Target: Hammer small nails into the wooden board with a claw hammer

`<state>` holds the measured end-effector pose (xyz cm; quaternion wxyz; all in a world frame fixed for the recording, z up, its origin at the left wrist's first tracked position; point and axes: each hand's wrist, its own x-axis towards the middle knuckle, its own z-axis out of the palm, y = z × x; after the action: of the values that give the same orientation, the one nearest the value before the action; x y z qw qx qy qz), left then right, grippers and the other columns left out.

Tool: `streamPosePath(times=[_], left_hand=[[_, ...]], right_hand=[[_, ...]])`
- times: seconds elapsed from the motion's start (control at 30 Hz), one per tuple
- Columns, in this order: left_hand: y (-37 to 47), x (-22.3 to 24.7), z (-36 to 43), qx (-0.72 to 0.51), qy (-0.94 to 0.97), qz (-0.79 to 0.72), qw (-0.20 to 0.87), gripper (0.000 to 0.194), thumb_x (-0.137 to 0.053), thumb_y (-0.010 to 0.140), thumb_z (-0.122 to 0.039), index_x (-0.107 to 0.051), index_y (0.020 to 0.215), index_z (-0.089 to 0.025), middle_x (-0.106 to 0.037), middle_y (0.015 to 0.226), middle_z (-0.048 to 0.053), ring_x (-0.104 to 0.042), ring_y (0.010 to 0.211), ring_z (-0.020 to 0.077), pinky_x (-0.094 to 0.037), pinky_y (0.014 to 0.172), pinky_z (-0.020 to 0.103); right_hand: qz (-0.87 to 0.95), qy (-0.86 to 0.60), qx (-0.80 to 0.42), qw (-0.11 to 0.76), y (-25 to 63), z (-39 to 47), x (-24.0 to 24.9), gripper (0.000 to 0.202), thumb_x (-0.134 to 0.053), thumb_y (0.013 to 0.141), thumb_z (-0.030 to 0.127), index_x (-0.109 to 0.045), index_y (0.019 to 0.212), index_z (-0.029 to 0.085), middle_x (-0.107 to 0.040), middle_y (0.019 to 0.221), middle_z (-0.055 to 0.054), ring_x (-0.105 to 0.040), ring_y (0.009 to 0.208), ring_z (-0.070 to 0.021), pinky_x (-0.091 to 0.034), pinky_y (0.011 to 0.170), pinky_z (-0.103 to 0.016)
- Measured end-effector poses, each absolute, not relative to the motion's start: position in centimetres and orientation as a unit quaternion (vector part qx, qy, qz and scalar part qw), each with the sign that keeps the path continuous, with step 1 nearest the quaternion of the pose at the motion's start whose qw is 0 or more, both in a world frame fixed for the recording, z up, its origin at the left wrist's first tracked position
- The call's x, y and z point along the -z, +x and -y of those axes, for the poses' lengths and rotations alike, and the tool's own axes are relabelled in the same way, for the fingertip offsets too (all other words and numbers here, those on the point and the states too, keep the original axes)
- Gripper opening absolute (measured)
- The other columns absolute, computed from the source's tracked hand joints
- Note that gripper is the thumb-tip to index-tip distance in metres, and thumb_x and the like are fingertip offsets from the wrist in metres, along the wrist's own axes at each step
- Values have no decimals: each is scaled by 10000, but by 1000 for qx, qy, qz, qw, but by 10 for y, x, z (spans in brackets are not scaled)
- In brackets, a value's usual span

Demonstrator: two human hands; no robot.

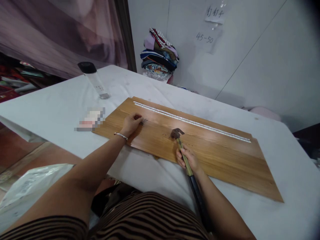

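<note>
A wooden board (220, 156) lies across the white-covered table, with two pale measuring strips (190, 120) along its far edge. My left hand (131, 124) is at the board's left part, thumb and fingertips pinched at a small pile of nails (144, 121); whether a nail is between them is too small to tell. My right hand (188, 158) is wrapped round the handle of a claw hammer (187, 160), its rusty head over the middle of the board. Small dark dots in a row, perhaps nails or holes, show on both sides of the hammer head.
A clear bottle with a black lid (95, 80) stands on the white table (120, 80) at the back left. A blurred flat item (90, 119) lies beside the board's left end. Folded clothes (160, 55) are piled by the wall, which bears paper notes (214, 14).
</note>
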<state>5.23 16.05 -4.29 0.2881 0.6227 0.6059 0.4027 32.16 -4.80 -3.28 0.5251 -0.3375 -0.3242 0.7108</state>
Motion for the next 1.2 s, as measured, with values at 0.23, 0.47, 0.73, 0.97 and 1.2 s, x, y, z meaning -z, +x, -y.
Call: streamPosePath(times=[0.23,0.47,0.73,0.97,1.2], left_hand=[[54,42,-160,-404,617,-605,299,243,-643,699,-308,-691,899,-178,-705,821,31,-623,758,165,-502,742,279],[53,41,-160,-405,619,-600,305,306,-632,700,-266,-695,985,-176,-709,852,33,-631,782,164,-518,777,281],[54,42,-160,-414,616,-591,316,301,-639,685,-273,-691,963,-169,-703,839,33,-625,763,161,-517,750,279],[55,43,-159,-411,619,-594,309,190,-673,674,-318,-678,810,-186,-694,766,22,-609,712,161,-493,687,272],[54,43,-159,-419,621,-588,305,164,-672,680,-325,-670,773,-190,-687,741,14,-604,690,154,-484,677,268]], right_hand=[[321,-350,-705,528,321,49,30,454,-671,788,417,-543,1165,199,-513,607,93,-344,301,-32,-280,293,-177],[320,-352,-698,535,322,49,30,481,-672,779,430,-534,1181,203,-511,607,95,-337,299,-31,-273,290,-179],[327,-353,-707,519,322,49,29,489,-677,782,432,-530,1183,193,-510,600,95,-327,290,-32,-271,278,-176],[319,-349,-711,520,323,49,32,464,-670,789,413,-547,1178,192,-516,614,87,-336,300,-32,-262,279,-176],[316,-343,-707,531,323,49,32,461,-673,789,405,-547,1182,199,-515,606,91,-335,301,-36,-270,288,-179]])
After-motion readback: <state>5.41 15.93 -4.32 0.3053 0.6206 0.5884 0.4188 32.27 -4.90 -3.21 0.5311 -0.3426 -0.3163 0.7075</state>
